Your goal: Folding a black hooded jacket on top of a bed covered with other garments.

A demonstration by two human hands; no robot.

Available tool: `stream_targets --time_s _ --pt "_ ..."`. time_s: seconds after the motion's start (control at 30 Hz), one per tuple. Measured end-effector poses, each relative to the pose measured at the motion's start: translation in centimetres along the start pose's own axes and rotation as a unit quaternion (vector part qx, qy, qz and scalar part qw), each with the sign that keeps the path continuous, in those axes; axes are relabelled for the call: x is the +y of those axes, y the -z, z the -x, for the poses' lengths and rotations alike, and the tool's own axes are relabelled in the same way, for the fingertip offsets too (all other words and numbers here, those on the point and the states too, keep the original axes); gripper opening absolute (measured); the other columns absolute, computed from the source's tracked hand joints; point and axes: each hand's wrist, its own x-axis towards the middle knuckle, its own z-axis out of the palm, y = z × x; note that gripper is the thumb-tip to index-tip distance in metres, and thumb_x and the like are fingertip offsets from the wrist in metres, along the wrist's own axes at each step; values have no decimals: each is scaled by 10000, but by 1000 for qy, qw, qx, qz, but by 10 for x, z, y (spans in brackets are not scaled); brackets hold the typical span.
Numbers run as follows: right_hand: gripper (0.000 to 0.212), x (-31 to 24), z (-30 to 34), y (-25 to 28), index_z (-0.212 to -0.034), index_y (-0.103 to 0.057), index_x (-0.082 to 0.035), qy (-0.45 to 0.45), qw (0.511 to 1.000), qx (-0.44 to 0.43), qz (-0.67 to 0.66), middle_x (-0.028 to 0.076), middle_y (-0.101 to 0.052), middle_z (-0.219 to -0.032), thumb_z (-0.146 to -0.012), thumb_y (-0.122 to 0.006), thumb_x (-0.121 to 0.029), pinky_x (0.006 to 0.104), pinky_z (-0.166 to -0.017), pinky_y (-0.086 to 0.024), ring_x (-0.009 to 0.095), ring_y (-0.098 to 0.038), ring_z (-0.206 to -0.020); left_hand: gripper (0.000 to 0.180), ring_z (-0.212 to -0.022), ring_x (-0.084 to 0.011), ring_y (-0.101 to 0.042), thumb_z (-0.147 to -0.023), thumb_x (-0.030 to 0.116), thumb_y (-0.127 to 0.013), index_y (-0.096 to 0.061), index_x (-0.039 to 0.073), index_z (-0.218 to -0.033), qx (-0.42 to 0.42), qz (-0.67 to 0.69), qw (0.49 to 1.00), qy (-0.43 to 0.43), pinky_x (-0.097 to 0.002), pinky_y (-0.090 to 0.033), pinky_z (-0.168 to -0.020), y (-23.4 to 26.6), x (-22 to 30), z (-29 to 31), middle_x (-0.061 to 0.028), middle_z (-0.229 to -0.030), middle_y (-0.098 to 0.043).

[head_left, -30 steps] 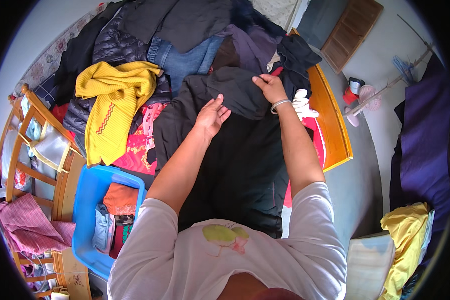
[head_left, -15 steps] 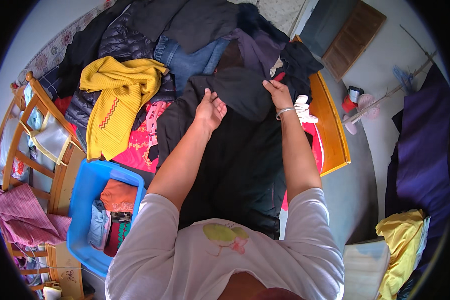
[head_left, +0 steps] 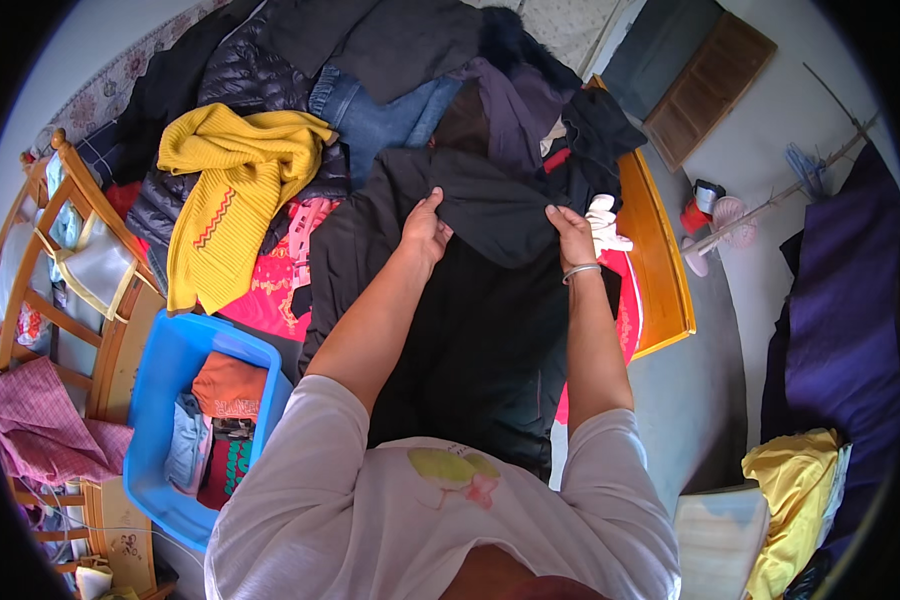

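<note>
Black garment [head_left: 470,350]: plain, dark and soft, creased all over, spread right in front of me with its lower end up against my white shirt [head_left: 345,490]; the upper part sags in a loose fold between my hands.
Left hand [head_left: 427,232]: nearly closed, thumb laid along the cloth, fingers curled in, pinching the near edge of that fold.
Right hand [head_left: 574,238]: thumb and fingers together on the fold's right end, a silvery bangle [head_left: 580,271] at the wrist.
Right edge: an orange-brown wooden board [head_left: 662,280] runs along here, a white bundle [head_left: 604,223] tucked between it and my right hand.
Open room: beyond that board, a bare stretch of grey floor [head_left: 698,390].
Far side: crowded, folks! Blue jeans [head_left: 375,125], a purple-grey garment [head_left: 515,120] and other dark clothes are heaped up just past the black cloth.
Left side: a mustard knitted sweater [head_left: 215,200] with a red zigzag sprawls over a black quilted jacket [head_left: 165,225] and patterned red cloth [head_left: 270,292].
Near left: a blue tub [head_left: 165,365] with folded clothes inside sits just beside my left arm, a wooden chair [head_left: 65,335] close behind it.
</note>
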Motion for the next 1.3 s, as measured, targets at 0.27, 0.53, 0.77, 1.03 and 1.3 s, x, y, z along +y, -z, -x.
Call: stream_targets --time_s 0.27,0.53,0.77,1.03,1.3 --pt "183 16 22 4 -981 -654 -77 23 986 158 56 18 -653 -939 -878 -596 -216 253 -793 -437 101 -588 -860 337 -1106 -232 -529 -950 275 -442 -493 26 -1172 -78 101 991 36 -347 -385 -999 -23 11 15 -100 -1221 -539" --pt "643 56 80 -52 -1128 -551 6 -164 985 -7 -58 148 -621 -1067 -908 -358 -567 326 -728 -521 232 -624 -945 360 -1031 -200 -569 -968 307 -378 -493 28 -1163 -73 150 986 18 -270 -464 -865 -34 9 11 -93 -1176 -563" --pt "251 42 34 -75 -1037 -581 -88 -102 870 117 -469 31 -600 -1101 -845 -623 -245 388 -975 -377 202 -539 -1075 340 -984 -179 -577 -974 285 -365 -489 19 -1147 -42 158 986 3 -252 -471 -843 -8 3 17 -84 -1147 -565" --pt "260 21 24 -84 -1062 -577 -83 -50 881 65 -465 54 -610 -1082 -826 -643 -171 375 -941 -425 206 -564 -1040 367 -1121 -241 -496 -934 207 -453 -429 40 -1261 173 -132 975 -35 -343 -388 -956 32 18 34 -111 -1235 -498" --pt "265 35 37 -100 -1025 -556 -85 -51 951 62 -299 42 -616 -984 -832 -655 -237 317 -773 -477 177 -600 -887 323 -1093 -286 -512 -884 293 -527 -613 52 -1081 20 -492 729 -476 -340 -371 -949 -18 56 23 -119 -1156 -578"
